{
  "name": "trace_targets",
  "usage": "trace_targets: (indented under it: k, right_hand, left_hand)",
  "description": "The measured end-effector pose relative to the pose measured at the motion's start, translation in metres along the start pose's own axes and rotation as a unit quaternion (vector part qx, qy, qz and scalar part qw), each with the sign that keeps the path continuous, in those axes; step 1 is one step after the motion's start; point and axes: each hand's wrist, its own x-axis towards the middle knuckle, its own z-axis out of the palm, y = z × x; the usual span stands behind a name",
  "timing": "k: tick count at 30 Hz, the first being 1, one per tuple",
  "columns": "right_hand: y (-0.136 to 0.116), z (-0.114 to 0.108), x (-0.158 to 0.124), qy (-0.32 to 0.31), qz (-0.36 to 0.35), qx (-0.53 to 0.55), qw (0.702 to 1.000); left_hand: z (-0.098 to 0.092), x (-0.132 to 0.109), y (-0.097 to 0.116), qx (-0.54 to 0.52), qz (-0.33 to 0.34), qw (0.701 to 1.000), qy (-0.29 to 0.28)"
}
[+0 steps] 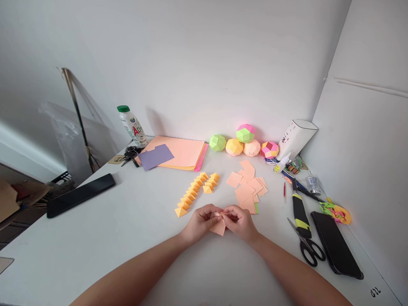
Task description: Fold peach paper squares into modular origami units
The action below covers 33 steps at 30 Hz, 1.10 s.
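Between my two hands is a small peach-coloured piece of paper (218, 228), its lower part showing below the fingers. My left hand (203, 221) pinches it from the left, the thumb lying on top. My right hand (241, 221) grips the upper right of the same paper, fingertips pressed together close to the left ones. How the paper is creased under the fingers is hidden. Just beyond the hands lies a loose pile of peach paper squares (247, 190), with a bit of green at its near edge. Folded yellow-orange paper units (190, 194) stand nested in two rows to the left.
Paper balls (234, 147) stand by the wall. Further left are stacked coloured sheets (181, 148), a purple paper piece (156, 156), a bottle (133, 126) and a black phone-like slab (81, 195). Scissors (308, 246), a cutter (301, 214), a phone (336, 244) and a glue bottle (282, 163) lie right.
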Motion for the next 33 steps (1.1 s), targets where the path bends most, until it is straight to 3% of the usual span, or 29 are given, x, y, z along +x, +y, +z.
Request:
trace_targets:
  k: [6,13,21,27,30,33]
  right_hand:
    - [-0.005,-0.003,-0.001,-0.036,0.024,0.05,0.998]
    - [-0.004,-0.001,0.0,-0.035,0.003,0.015,0.999]
    - [-0.001,-0.002,0.0,-0.049,0.008,0.026,0.998]
    - [-0.001,-0.001,-0.001,-0.045,0.001,0.032,0.998]
    - [-0.004,-0.001,0.0,-0.037,0.001,0.023,0.999]
    - [-0.008,-0.001,-0.001,-0.034,0.007,0.012,0.999]
  left_hand:
    - [-0.001,0.0,-0.001,-0.054,-0.028,0.997,0.039]
    - [0.003,0.001,0.005,-0.139,-0.061,0.988,0.033]
    - [0.003,0.001,0.019,-0.165,-0.059,0.984,-0.019]
    - [0.001,0.001,0.01,-0.138,-0.04,0.99,-0.012]
    - [0.0,0.002,0.001,-0.066,0.011,0.998,0.02]
    - [0.0,0.003,-0.002,0.0,0.019,0.999,0.034]
